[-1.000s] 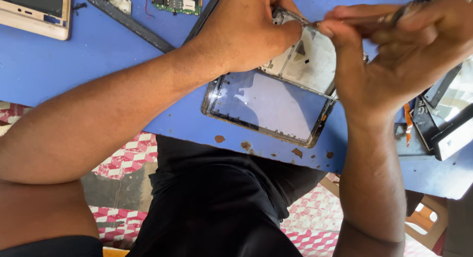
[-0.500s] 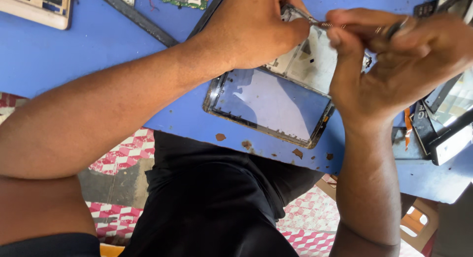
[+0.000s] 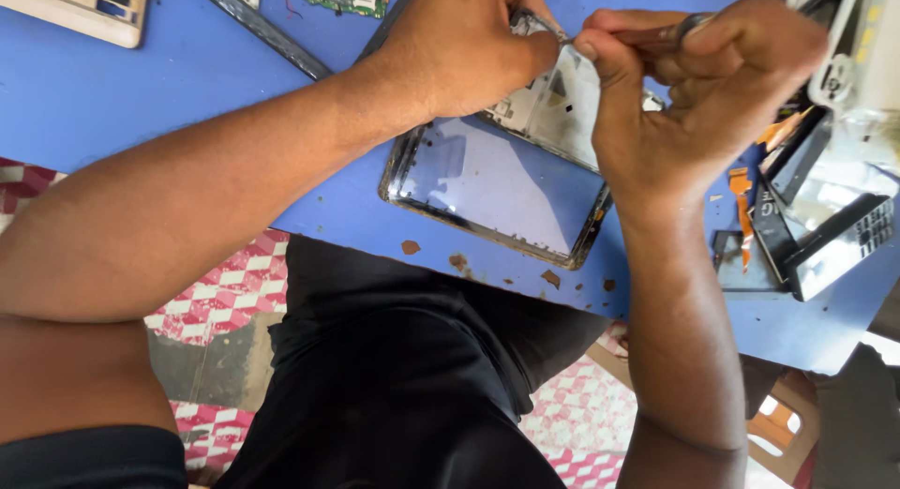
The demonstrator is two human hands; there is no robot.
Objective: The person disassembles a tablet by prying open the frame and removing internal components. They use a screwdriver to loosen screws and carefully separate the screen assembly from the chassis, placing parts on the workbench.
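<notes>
Both your hands work at a tablet frame on the blue table (image 3: 187, 86)
Your left hand (image 3: 459, 44) pinches the frame's (image 3: 487, 184) upper edge; your right hand (image 3: 694, 86) is closed around a thin dark tool (image 3: 670, 31) just above it

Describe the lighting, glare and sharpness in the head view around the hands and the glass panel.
Head view: bright daylight on the blue table; the glass panel reflects pale sky-like glare with a dark shadow near its left edge; the left hand and right hand are fairly sharp, their fingertips slightly soft; the upper right corner is washed out; the near forearms look stretched by the wide lens.
</notes>
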